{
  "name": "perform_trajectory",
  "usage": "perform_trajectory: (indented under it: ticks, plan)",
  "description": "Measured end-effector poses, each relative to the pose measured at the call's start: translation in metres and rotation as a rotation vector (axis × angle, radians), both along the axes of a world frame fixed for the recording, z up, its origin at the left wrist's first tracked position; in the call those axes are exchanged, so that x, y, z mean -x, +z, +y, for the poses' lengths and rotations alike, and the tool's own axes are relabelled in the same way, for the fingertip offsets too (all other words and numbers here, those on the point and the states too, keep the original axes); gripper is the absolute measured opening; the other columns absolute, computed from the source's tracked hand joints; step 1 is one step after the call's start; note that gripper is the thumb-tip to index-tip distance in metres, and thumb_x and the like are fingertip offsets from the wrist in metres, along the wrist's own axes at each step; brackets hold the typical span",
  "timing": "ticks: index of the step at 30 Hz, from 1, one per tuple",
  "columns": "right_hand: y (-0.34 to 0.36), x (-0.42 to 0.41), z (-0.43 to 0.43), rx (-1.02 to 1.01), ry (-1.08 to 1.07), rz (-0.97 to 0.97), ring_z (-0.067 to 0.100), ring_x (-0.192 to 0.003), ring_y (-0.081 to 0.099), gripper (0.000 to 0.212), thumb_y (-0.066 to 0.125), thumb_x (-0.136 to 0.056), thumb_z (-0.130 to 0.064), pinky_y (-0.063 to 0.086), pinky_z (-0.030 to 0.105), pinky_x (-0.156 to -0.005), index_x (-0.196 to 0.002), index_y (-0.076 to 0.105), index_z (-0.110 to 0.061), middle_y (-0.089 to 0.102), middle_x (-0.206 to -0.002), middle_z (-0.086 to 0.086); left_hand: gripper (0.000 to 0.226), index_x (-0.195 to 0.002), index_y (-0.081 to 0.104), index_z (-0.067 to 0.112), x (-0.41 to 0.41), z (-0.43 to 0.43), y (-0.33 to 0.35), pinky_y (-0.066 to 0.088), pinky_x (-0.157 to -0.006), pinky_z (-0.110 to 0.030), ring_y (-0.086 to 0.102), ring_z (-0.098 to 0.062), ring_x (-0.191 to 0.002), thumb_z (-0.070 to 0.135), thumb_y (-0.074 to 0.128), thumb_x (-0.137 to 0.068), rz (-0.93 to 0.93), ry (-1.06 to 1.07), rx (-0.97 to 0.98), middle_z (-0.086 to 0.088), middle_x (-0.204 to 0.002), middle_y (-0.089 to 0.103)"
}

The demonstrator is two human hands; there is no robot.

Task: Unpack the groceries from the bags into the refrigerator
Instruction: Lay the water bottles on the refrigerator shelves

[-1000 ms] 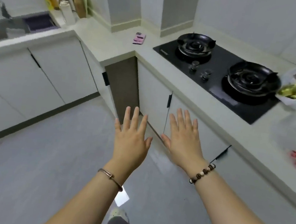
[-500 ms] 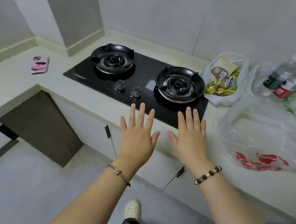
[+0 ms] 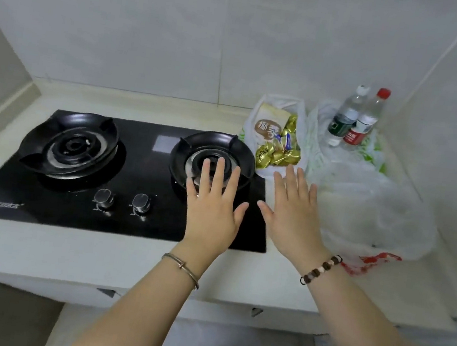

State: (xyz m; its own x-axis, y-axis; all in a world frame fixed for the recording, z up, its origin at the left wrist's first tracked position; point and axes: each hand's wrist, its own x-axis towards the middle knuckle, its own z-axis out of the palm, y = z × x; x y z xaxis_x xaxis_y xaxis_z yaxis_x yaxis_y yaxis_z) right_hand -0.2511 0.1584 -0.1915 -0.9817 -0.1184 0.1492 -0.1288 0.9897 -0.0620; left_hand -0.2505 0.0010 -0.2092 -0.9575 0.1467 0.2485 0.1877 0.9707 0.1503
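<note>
Three plastic grocery bags sit on the counter right of the stove. A small white bag (image 3: 262,104) holds a beige snack pack and gold-wrapped sweets (image 3: 278,149). Behind it, a green-printed bag (image 3: 369,153) carries two clear bottles (image 3: 355,119), one white-capped, one red-capped. A large translucent bag (image 3: 373,209) with red print lies nearest. My left hand (image 3: 212,208) hovers flat over the right burner, fingers spread, holding nothing. My right hand (image 3: 291,213) is flat too, just short of the sweets bag and beside the large bag. No refrigerator is in view.
A black two-burner gas stove (image 3: 122,176) with two knobs (image 3: 122,201) fills the counter's left half. Pale counter (image 3: 94,254) runs along the front edge. Tiled walls close the back and right side. My shoes show on the floor below.
My view has swung right from the cabinet corner and sink to face the stove and bags squarely. Both hands stayed flat and spread, now over the right burner and near the bags.
</note>
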Motion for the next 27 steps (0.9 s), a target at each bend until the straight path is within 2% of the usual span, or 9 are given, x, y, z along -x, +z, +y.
perform_trajectory:
  ticks: [2, 5, 11, 15, 18, 21, 23, 27]
  plan:
    - [0.003, 0.009, 0.015, -0.007, -0.044, 0.017, 0.032, -0.145, 0.006, 0.070, 0.021, -0.092, -0.051, 0.007, 0.049, -0.115, -0.148, 0.024, -0.009, 0.014, -0.156, 0.016, 0.065, -0.145, 0.034, 0.016, 0.017, 0.012, 0.007, 0.028, -0.105, -0.061, 0.022, -0.040, -0.141, 0.051, 0.026, -0.090, 0.017, -0.037, 0.019, -0.016, -0.152, 0.029]
    - [0.005, 0.022, 0.042, -0.030, -0.094, 0.028, 0.033, -0.144, 0.012, 0.068, 0.023, -0.092, -0.050, 0.011, 0.051, -0.114, -0.146, 0.029, -0.008, 0.019, -0.154, 0.018, 0.066, -0.147, 0.029, 0.016, 0.039, 0.034, 0.013, 0.026, -0.106, -0.061, 0.016, -0.039, -0.143, 0.050, 0.027, -0.091, 0.016, -0.109, 0.026, -0.016, -0.154, 0.024]
    - [0.013, 0.052, 0.087, -0.027, -0.132, 0.043, 0.029, -0.146, 0.000, 0.072, 0.014, -0.091, -0.053, 0.001, 0.046, -0.115, -0.149, 0.019, -0.010, 0.008, -0.157, 0.014, 0.066, -0.145, 0.033, 0.016, 0.079, 0.074, 0.019, 0.029, -0.103, -0.064, 0.021, -0.039, -0.141, 0.052, 0.026, -0.091, 0.046, -0.188, 0.043, -0.015, -0.153, 0.028]
    - [0.016, 0.081, 0.123, -0.010, -0.125, 0.042, 0.027, -0.145, -0.007, 0.069, 0.022, -0.094, -0.051, -0.003, 0.045, -0.116, -0.150, 0.013, -0.012, 0.000, -0.158, 0.012, 0.066, -0.147, 0.028, 0.018, 0.114, 0.110, 0.025, 0.025, -0.105, -0.063, 0.017, -0.038, -0.142, 0.053, 0.027, -0.091, 0.048, -0.206, 0.054, -0.014, -0.155, 0.023]
    - [0.019, 0.108, 0.159, -0.006, -0.145, 0.092, 0.028, -0.146, -0.001, 0.069, 0.026, -0.094, -0.051, 0.000, 0.046, -0.115, -0.150, 0.017, -0.011, 0.005, -0.158, 0.013, 0.069, -0.149, 0.024, 0.019, 0.143, 0.142, 0.032, 0.019, -0.109, -0.060, 0.010, -0.037, -0.144, 0.055, 0.020, -0.090, 0.011, -0.206, 0.011, -0.012, -0.157, 0.015]
    - [0.018, 0.142, 0.199, 0.004, -0.155, 0.084, 0.028, -0.146, -0.006, 0.070, 0.030, -0.096, -0.050, -0.002, 0.045, -0.116, -0.151, 0.010, -0.012, -0.001, -0.158, 0.011, 0.072, -0.152, 0.007, 0.021, 0.177, 0.183, 0.037, 0.005, -0.113, -0.056, -0.007, -0.033, -0.145, 0.056, 0.008, -0.089, -0.057, -0.234, -0.059, -0.009, -0.159, -0.001]
    - [0.016, 0.165, 0.223, 0.006, -0.159, 0.091, 0.029, -0.146, -0.003, 0.069, 0.032, -0.096, -0.048, 0.000, 0.046, -0.116, -0.150, 0.012, -0.010, 0.003, -0.158, 0.013, 0.068, -0.151, 0.001, 0.021, 0.200, 0.211, 0.037, 0.003, -0.114, -0.053, -0.012, -0.031, -0.145, 0.053, 0.017, -0.094, -0.080, -0.234, -0.069, -0.008, -0.159, -0.006]
    - [0.015, 0.210, 0.261, 0.041, -0.163, 0.094, 0.031, -0.145, 0.005, 0.066, 0.039, -0.097, -0.043, 0.008, 0.047, -0.116, -0.148, 0.019, -0.007, 0.009, -0.157, 0.016, 0.067, -0.151, 0.001, 0.018, 0.252, 0.258, 0.023, 0.006, -0.116, -0.050, -0.006, -0.030, -0.145, 0.046, 0.030, -0.098, -0.106, -0.224, -0.080, -0.010, -0.159, -0.006]
